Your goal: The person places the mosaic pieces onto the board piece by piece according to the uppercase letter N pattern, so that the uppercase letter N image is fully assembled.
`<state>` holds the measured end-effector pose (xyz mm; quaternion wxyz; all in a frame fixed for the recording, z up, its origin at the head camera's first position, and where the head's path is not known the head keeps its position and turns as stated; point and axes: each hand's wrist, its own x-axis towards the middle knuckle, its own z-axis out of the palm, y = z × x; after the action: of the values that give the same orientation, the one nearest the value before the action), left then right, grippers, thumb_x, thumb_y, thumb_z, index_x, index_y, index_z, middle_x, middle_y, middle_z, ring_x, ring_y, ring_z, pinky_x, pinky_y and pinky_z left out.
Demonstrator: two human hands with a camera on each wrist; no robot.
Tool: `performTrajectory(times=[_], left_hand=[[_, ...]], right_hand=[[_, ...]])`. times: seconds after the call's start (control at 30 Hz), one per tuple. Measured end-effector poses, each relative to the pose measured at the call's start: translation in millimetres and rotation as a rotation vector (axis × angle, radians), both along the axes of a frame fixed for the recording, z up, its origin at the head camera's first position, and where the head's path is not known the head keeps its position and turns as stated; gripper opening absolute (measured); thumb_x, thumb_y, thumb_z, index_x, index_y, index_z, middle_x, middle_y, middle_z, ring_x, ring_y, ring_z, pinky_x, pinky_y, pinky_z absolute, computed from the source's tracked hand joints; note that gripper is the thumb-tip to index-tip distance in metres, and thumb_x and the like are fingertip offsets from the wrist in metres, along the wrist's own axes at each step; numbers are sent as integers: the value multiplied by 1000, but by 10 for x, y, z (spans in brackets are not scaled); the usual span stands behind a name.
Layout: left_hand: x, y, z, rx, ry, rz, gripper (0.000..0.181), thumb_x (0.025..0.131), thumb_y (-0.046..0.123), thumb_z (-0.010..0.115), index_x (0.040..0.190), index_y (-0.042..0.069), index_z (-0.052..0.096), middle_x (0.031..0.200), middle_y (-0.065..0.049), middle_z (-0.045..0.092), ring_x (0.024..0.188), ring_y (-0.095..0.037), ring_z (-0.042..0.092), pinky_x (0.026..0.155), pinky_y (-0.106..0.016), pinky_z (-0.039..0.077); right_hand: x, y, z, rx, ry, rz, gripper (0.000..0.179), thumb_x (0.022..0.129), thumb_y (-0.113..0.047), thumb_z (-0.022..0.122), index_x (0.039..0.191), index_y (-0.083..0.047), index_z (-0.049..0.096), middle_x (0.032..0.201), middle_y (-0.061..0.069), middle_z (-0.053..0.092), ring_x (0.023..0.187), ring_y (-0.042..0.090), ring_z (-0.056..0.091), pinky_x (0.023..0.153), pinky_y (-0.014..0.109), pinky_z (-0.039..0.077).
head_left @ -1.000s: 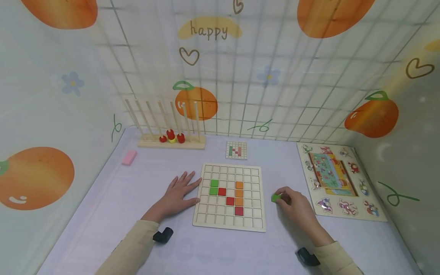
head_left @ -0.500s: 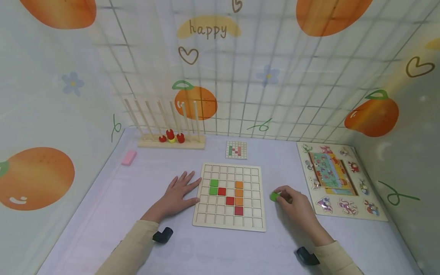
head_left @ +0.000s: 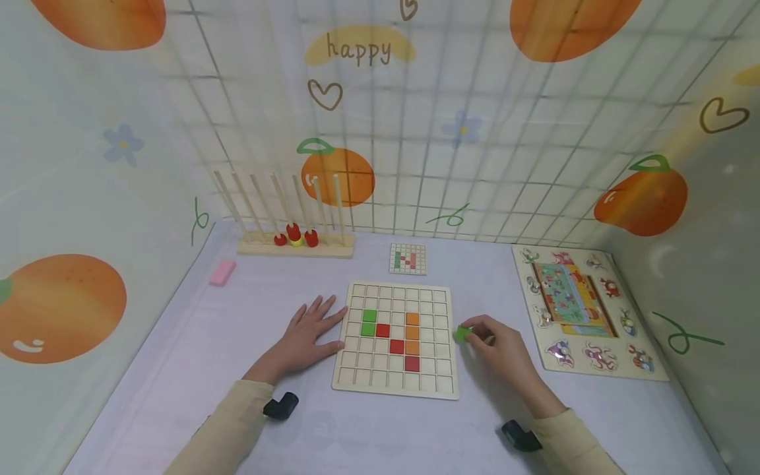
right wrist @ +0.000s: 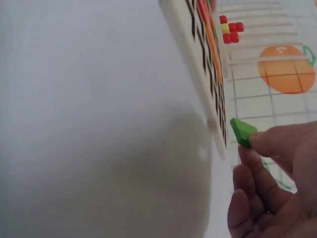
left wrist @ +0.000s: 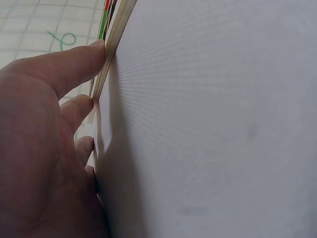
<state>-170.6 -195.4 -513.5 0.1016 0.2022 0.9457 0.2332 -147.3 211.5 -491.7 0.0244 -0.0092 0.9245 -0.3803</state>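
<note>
A square wooden grid board [head_left: 356, 379] lies in the middle of the table. On it two green tiles [head_left: 369, 322] sit at the left, a diagonal of red tiles [head_left: 396, 346] crosses the middle, and an orange column [head_left: 412, 333] stands to the right. My left hand [head_left: 304, 340] rests flat with fingers spread, thumb and index fingertips at the board's left edge. Between thumb and fingertips of my right hand [head_left: 503, 349] a green square tile [right wrist: 242, 132] is pinched, tilted, just off the board's right edge.
Behind the board lies a small pattern card [head_left: 408, 258]. A wooden peg rack [head_left: 255, 247] with red and yellow beads stands back left, near a pink block [head_left: 222, 272]. An animal puzzle board [head_left: 534, 310] lies at the right. A printed curtain surrounds the table.
My right hand has moved left with the green tile, from a short way off to the board's right edge. The left hand has stayed in place.
</note>
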Motion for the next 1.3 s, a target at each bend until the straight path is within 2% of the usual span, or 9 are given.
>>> performTrajectory(times=[0.37, 0.73, 1.17, 1.3], left_hand=[[-4, -9, 2, -3, -7, -5, 74, 96, 52, 64, 160, 27, 35, 170, -5, 15, 157, -34, 3, 124, -58, 0], [-19, -7, -11, -11, -11, 0, 75, 96, 52, 64, 160, 28, 34, 170, -3, 15, 157, -32, 2, 124, -56, 0], [-18, -21, -13, -7, -7, -11, 75, 96, 53, 63, 160, 28, 34, 170, -4, 14, 157, -32, 2, 124, -56, 0], [-19, -27, -14, -12, -6, -16, 75, 97, 53, 63, 160, 28, 33, 170, -4, 14, 157, -32, 2, 124, -56, 0]], right_hand=[[-46, -276, 78, -7, -4, 33, 19, 93, -15, 75, 112, -19, 73, 89, -3, 68, 78, 15, 58, 68, 27, 51], [-61, -572, 121, -65, 21, 116, 17, 92, -14, 76, 107, -21, 73, 83, -7, 65, 74, 13, 57, 64, 27, 51], [-69, -972, 57, -100, 52, 234, 16, 92, -13, 77, 105, -21, 74, 82, -13, 64, 74, 9, 58, 65, 25, 51], [-61, -1094, 37, -106, 68, 277, 15, 93, -14, 76, 105, -22, 74, 86, -14, 66, 76, 8, 58, 69, 25, 52]])
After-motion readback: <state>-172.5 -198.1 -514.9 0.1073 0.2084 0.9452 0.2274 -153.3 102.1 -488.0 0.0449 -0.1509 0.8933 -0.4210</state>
